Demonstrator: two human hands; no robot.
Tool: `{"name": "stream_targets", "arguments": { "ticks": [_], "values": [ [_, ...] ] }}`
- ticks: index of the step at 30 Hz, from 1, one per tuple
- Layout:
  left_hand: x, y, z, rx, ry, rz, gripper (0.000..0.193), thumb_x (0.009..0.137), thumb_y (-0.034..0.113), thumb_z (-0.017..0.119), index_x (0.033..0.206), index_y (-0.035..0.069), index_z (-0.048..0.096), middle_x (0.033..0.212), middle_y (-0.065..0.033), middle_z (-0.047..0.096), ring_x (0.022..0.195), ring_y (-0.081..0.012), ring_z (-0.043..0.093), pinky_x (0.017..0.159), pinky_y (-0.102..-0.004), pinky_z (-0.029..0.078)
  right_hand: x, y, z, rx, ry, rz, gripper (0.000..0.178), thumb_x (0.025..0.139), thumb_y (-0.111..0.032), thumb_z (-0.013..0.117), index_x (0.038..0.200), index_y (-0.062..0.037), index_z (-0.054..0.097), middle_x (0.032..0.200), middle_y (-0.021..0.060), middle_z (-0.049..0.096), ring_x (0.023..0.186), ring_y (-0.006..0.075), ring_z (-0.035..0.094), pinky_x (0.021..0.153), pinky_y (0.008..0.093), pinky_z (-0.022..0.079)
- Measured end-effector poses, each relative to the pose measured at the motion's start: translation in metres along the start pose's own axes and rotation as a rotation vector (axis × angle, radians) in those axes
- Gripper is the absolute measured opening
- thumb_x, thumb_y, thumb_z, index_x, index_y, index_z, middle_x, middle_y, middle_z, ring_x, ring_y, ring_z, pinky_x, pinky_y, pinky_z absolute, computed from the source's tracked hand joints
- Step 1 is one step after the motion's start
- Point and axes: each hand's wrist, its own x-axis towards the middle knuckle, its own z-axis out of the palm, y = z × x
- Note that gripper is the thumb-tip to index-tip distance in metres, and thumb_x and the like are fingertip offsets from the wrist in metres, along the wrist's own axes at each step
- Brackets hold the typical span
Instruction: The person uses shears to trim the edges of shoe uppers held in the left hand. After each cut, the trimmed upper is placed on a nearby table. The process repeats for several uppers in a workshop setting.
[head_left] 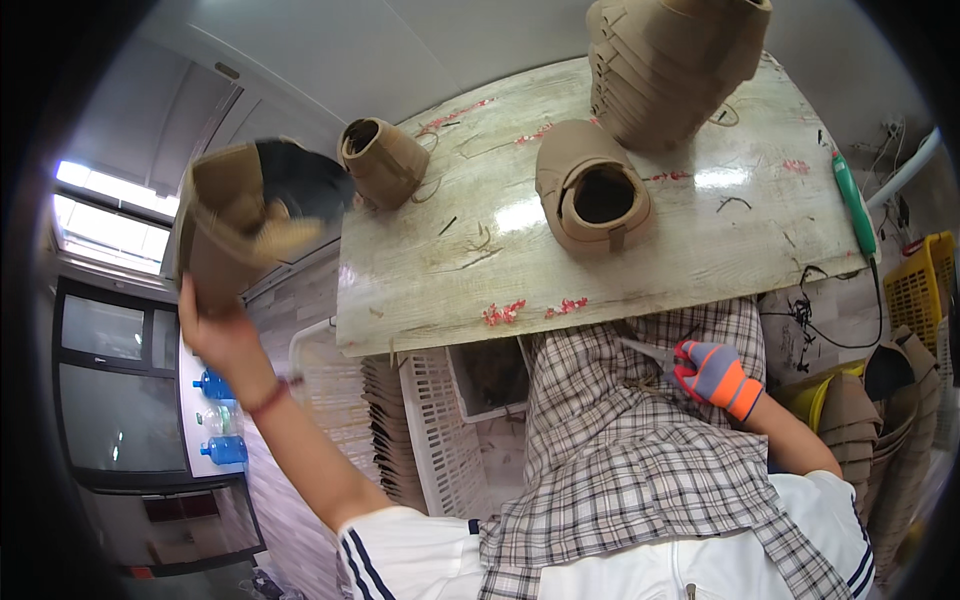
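Raised off the table's left side, a tan shoe upper [215, 245] with a dark lining is held in my bare left hand [225, 345]; it is partly smeared by motion, and most of my fingers are hidden. My right hand [715, 378], in a grey and orange glove, rests over my checked apron, closed round scissors [648, 350] whose blades point left. One tan shoe upper [590, 190] stands mid-table with its opening facing me. Another small tan upper [383, 165] sits at the left table edge.
A tall stack of tan uppers [675, 70] rises at the table's back. On the right edge lies a green corded tool [853, 205]. Thread scraps dot the tabletop [430, 290]. White baskets [435, 430] stand below left; more uppers [850, 425] and a yellow basket [920, 285] are at right.
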Motion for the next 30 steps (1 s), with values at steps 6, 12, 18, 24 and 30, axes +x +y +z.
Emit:
{"name": "stream_targets", "arguments": {
  "ticks": [6, 12, 18, 24, 30],
  "values": [
    [-0.248, -0.004, -0.05, -0.361, -0.176, -0.614, 0.048, 0.097, 0.027, 0.045, 0.135, -0.001, 0.053, 0.135, -0.0173, 0.057, 0.13, -0.0328, 0.05, 0.108, -0.0565, 0.04, -0.01, -0.028, -0.037, 0.052, 0.026, -0.083, 0.036, 0.077, -0.026, 0.083, 0.098, -0.003, 0.064, 0.067, 0.0129, 0.062, 0.058, 0.0258, 0.061, 0.057, 0.0371, 0.05],
    [-0.388, -0.07, -0.058, -0.227, 0.252, -1.095, 0.055, 0.102, 0.039, 0.043, 0.138, -0.003, 0.05, 0.143, -0.0162, 0.052, 0.133, -0.0313, 0.048, 0.113, -0.0456, 0.036, 0.005, -0.037, -0.023, -0.129, 0.05, -0.356, 0.04, 0.072, -0.017, 0.08, 0.106, -0.0046, 0.062, 0.098, 0.0157, 0.066, 0.091, 0.0356, 0.062, 0.08, 0.0429, 0.05],
    [-0.41, -0.098, -0.081, -0.308, 0.288, -1.129, 0.067, 0.104, 0.056, 0.037, 0.144, 0.002, 0.042, 0.135, -0.0119, 0.053, 0.133, -0.0274, 0.045, 0.114, -0.0459, 0.035, 0.021, -0.062, -0.003, -0.408, -0.093, -0.5, 0.029, 0.068, -0.02, 0.08, 0.091, -0.0077, 0.067, 0.089, 0.0105, 0.067, 0.088, 0.0304, 0.063, 0.081, 0.0419, 0.049],
    [-0.429, -0.139, -0.093, -0.076, 0.052, -1.047, 0.042, 0.098, 0.026, 0.065, 0.132, 0.003, 0.055, 0.123, -0.0049, 0.062, 0.115, -0.0163, 0.058, 0.1, -0.0347, 0.047, 0.029, -0.076, 0.019, -0.547, -0.179, -0.486, 0.031, 0.069, -0.027, 0.08, 0.093, -0.0113, 0.068, 0.087, 0.0091, 0.066, 0.087, 0.0282, 0.062, 0.08, 0.0395, 0.048],
    [-0.422, -0.147, -0.079, 0.053, -0.091, -0.913, 0.045, 0.094, 0.018, 0.071, 0.133, 0.004, 0.054, 0.127, -0.0042, 0.061, 0.114, -0.0162, 0.058, 0.096, -0.0306, 0.048, 0.033, -0.089, 0.032, -0.632, -0.191, -0.503, 0.029, 0.071, -0.027, 0.079, 0.094, -0.0129, 0.068, 0.086, 0.0088, 0.066, 0.086, 0.0278, 0.063, 0.077, 0.0397, 0.048]
  ]
}}
